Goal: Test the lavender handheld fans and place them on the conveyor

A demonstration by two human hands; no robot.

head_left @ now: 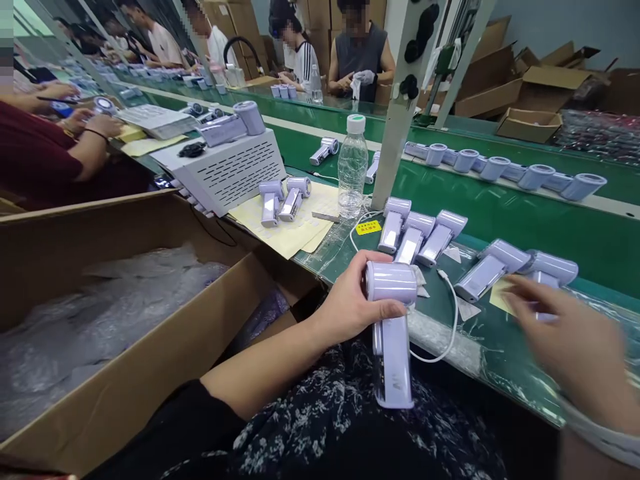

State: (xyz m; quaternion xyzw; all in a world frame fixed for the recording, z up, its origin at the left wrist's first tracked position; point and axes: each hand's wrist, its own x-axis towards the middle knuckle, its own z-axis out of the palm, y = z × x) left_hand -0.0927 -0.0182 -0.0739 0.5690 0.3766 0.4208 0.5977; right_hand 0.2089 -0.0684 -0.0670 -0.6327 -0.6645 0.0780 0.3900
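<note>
My left hand [350,303] is closed around the barrel-shaped head of a lavender handheld fan [396,367], whose handle hangs down over my lap. The thumb lies across the front, just under the head. My right hand [575,340] is smeared by motion over the bench at the right. Its fingertips are at a small yellow paper [500,298], beside two more fans [493,270]; whether they grip it I cannot tell. Several fans [413,237] lie ahead of my left hand, and a white cable [456,313] curves across the bench edge.
A plastic bottle [353,170] stands by a metal post [395,127]. Left of it are a white vented box [235,167] and yellow sheets [300,230] with two fans. A row of fans [495,169] sits on the green belt [475,203]. A cardboard box [165,353] holds plastic bags. Co-workers sit beyond.
</note>
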